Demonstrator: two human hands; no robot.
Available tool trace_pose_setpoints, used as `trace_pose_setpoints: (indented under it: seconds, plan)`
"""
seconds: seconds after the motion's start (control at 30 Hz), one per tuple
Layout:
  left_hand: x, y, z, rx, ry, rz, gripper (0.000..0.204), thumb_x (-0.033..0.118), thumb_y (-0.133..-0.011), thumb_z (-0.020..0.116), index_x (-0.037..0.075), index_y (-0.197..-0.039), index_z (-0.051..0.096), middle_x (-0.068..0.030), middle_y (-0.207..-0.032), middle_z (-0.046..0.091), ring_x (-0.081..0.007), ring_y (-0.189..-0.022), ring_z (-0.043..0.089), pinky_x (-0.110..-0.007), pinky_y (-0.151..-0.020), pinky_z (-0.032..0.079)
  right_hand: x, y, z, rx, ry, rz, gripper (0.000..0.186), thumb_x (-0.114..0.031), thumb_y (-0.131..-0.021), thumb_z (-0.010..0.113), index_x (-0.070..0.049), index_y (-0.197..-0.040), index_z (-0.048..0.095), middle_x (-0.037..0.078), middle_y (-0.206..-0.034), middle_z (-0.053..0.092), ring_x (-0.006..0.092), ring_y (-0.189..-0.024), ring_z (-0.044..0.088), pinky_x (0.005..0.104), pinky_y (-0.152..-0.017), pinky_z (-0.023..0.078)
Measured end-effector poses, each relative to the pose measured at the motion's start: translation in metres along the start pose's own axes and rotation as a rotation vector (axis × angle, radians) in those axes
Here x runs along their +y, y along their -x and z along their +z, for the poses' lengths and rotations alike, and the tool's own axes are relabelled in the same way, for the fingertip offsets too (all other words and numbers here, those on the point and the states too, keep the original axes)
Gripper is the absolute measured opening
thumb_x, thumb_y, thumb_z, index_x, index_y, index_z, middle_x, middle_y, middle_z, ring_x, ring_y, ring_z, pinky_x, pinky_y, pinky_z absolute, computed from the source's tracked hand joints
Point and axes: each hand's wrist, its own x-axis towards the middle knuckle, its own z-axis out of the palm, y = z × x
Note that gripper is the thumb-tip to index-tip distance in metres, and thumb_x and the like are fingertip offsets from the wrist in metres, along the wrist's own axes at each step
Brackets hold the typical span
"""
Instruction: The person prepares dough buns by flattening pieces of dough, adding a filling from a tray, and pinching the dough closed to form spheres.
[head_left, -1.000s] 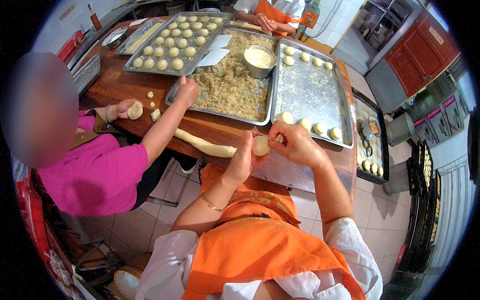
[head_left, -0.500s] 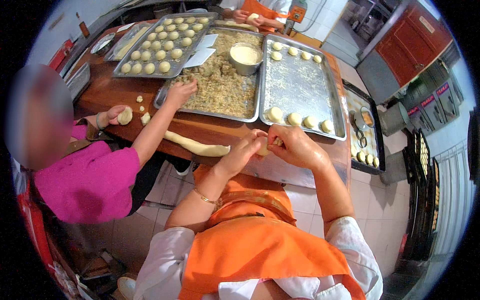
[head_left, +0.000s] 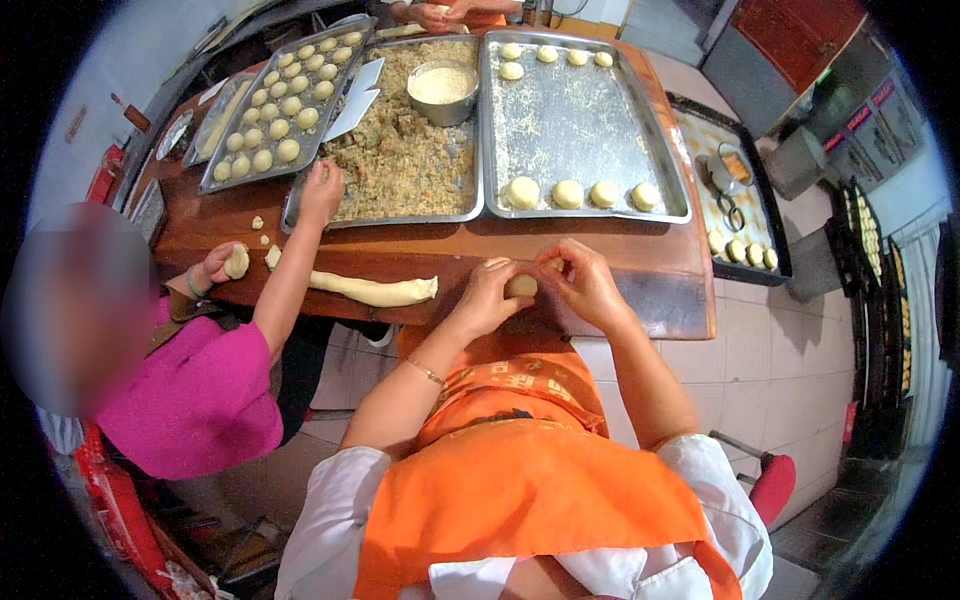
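At the table's front edge, my left hand [head_left: 487, 297] is closed around a round dough ball [head_left: 521, 286]. Close beside it on the right, my right hand [head_left: 588, 288] pinches a small bit of dough [head_left: 556, 265] between thumb and fingers. Left of my hands lies a long dough rope [head_left: 375, 290]. Beyond them, a metal tray [head_left: 570, 110] carries several pale dough rounds, such as one dough round [head_left: 523, 192] in the near row. Next to that tray is a tray of crumbly filling [head_left: 395, 165], with a metal bowl [head_left: 443, 92] of pale crumbs standing in it.
A co-worker in a pink top [head_left: 190, 400] sits at left, holding a flattened dough piece [head_left: 237, 262]. Another tray of dough balls [head_left: 270, 115] stands far left, by white scrapers [head_left: 355, 110]. At right is a dark baking tray [head_left: 745, 200]. Another person's hands [head_left: 445, 14] show at the far side.
The view has shifted, moving the trays left and up in the picture. My right hand has drawn slightly away from the dough ball. The co-worker's hand has risen from the filling.
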Motion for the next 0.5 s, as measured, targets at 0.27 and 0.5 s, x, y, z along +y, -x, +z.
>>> trace_pose_setpoints:
  seconds: [0.27, 0.5]
  plan:
    - [-0.003, -0.008, -0.001, -0.094, 0.355, -0.292, 0.058, 0.023, -0.09, 0.07, 0.002, -0.141, 0.052, -0.014, -0.14, 0.057, -0.0322, -0.131, 0.052, -0.042, -0.109, 0.042, 0.051, 0.027, 0.02, 0.359, 0.17, 0.053, 0.021, -0.01, -0.086, 0.068, -0.008, -0.106, 0.065, 0.012, -0.128, 0.06, 0.035, -0.12, 0.052, 0.0466, -0.103, 0.039]
    - [0.007, -0.062, 0.034, -0.017, -0.583, -0.075, 0.058, 0.041, -0.106, 0.038, -0.003, -0.145, 0.045, -0.0218, -0.146, 0.05, -0.0342, -0.139, 0.043, -0.048, -0.119, 0.025, 0.054, 0.028, 0.003, 0.511, 0.053, 0.069, 0.014, -0.006, -0.087, 0.065, -0.004, -0.101, 0.065, 0.014, -0.118, 0.065, 0.0348, -0.112, 0.058, 0.0443, -0.099, 0.044]
